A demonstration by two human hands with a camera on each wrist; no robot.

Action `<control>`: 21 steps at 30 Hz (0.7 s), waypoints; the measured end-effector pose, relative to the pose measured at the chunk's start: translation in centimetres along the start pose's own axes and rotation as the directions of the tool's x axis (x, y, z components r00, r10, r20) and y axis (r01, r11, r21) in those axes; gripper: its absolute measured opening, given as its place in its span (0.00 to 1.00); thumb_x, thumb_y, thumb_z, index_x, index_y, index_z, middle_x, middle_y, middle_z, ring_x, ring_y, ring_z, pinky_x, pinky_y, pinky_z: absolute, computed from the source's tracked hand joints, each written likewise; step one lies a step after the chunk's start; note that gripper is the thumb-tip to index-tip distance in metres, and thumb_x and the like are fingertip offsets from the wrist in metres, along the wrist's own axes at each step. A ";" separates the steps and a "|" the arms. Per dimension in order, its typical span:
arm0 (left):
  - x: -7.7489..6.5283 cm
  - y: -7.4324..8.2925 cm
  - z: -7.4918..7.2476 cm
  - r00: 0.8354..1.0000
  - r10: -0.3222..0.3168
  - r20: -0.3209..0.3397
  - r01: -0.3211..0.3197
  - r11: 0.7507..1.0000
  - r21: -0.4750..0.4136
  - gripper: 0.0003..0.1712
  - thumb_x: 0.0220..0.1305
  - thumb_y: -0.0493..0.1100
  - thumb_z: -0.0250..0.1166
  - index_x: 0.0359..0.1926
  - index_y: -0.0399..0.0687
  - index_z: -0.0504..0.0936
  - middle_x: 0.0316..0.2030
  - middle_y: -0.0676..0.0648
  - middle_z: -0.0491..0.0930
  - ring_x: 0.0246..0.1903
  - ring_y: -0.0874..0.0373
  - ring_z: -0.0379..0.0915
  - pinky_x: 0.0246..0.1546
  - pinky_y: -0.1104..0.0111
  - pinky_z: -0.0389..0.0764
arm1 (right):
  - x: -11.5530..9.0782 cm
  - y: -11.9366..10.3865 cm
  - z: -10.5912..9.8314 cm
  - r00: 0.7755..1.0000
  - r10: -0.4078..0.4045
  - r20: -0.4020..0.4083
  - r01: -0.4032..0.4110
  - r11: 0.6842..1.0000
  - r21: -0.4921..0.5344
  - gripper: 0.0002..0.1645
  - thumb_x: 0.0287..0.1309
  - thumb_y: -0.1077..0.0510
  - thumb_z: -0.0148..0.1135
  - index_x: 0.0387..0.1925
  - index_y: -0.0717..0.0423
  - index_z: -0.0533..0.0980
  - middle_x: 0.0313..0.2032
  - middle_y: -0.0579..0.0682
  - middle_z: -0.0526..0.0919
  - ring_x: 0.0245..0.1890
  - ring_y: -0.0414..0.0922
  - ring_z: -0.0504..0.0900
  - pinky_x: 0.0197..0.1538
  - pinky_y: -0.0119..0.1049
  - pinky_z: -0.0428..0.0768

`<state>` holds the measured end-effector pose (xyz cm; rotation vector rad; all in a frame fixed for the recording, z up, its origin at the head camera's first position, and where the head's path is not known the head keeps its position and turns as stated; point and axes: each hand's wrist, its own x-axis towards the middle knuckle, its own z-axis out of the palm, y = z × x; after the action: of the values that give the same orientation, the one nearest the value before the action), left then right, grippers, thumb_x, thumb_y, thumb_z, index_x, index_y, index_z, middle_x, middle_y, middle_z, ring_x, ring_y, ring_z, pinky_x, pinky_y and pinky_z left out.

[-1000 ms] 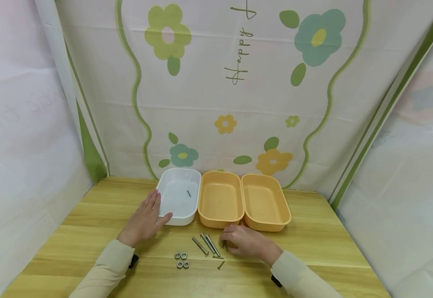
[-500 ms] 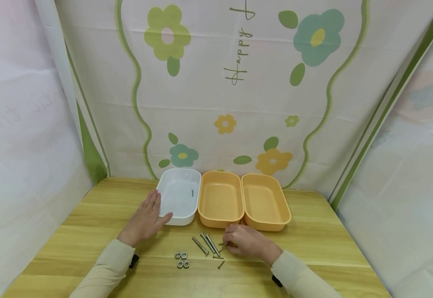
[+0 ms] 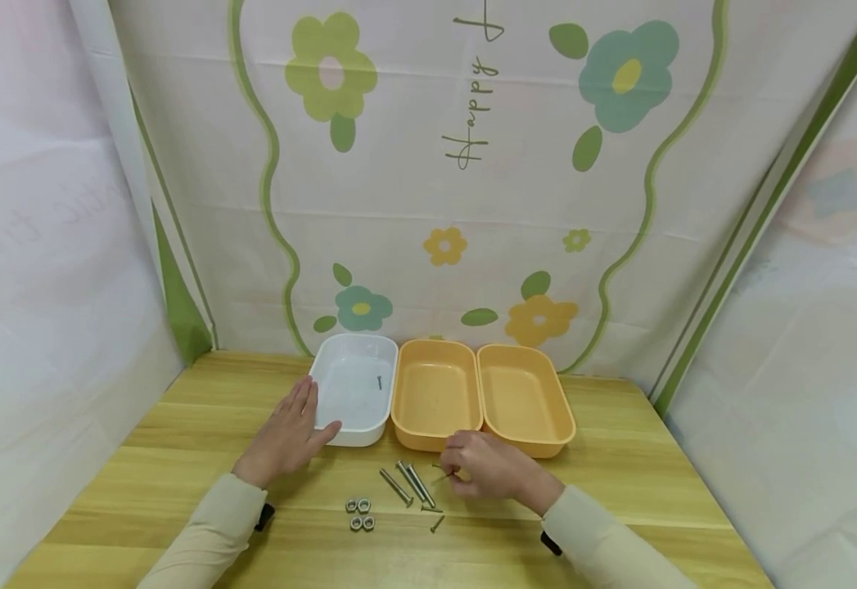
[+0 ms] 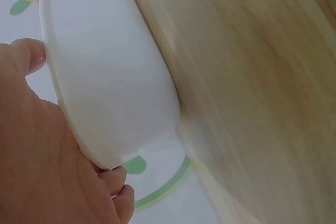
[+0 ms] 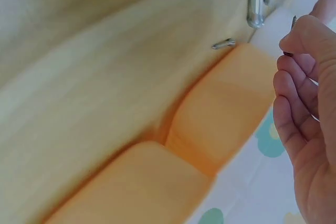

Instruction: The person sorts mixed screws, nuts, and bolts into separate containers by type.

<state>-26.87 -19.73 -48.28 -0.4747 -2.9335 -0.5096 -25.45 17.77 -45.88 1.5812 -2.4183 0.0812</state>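
Note:
My right hand pinches a small screw between thumb and fingers, just in front of the orange trays. Another small screw lies on the table near those fingers. To the hand's left are several long bolts, with two more small screws below them. My left hand rests on the rim of the white tray, fingers along its left side and thumb at its front corner. Inside that tray lies one small screw.
Two orange trays, the middle one and the right one, stand side by side against the white one. Several hex nuts sit grouped left of the bolts. A flowered cloth hangs behind the wooden table.
My right hand has picked up a small screw and risen slightly toward the orange trays. The screw in the white tray has rolled a little right and turned. My left hand stays put.

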 end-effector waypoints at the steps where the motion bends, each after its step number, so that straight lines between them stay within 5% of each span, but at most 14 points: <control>1: 0.0 0.0 0.0 1.000 0.000 0.000 0.000 1.000 0.000 0.53 0.80 0.64 0.51 0.78 0.18 0.51 0.80 0.23 0.47 0.82 0.28 0.43 0.79 0.36 0.57 | 0.1 0.0 -0.3 1.000 0.000 -0.003 0.000 1.000 -0.001 0.10 0.55 0.59 0.75 0.28 0.44 0.79 0.30 0.37 0.79 0.32 0.30 0.71 0.37 0.19 0.72; 12: 0.1 0.1 -0.2 1.000 -0.005 0.009 0.005 1.000 0.003 0.53 0.80 0.64 0.51 0.78 0.18 0.50 0.81 0.23 0.47 0.82 0.28 0.43 0.79 0.37 0.57 | 2.1 1.0 -2.2 0.995 -0.050 -0.082 0.044 0.996 -0.076 0.11 0.53 0.60 0.75 0.27 0.45 0.79 0.27 0.38 0.79 0.30 0.31 0.72 0.36 0.20 0.74; 21: 0.0 0.0 -0.1 1.000 -0.007 0.012 0.007 1.000 0.003 0.54 0.80 0.65 0.51 0.78 0.19 0.51 0.81 0.23 0.47 0.82 0.28 0.44 0.80 0.37 0.57 | 5.0 1.3 -3.3 0.992 -0.001 -0.124 -0.001 1.000 -0.017 0.09 0.56 0.62 0.73 0.28 0.48 0.79 0.29 0.41 0.81 0.31 0.34 0.73 0.37 0.23 0.74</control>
<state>-26.86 -19.80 -48.21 -0.4694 -2.9478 -0.5052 -27.95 14.44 -41.39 1.5215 -2.3176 0.1537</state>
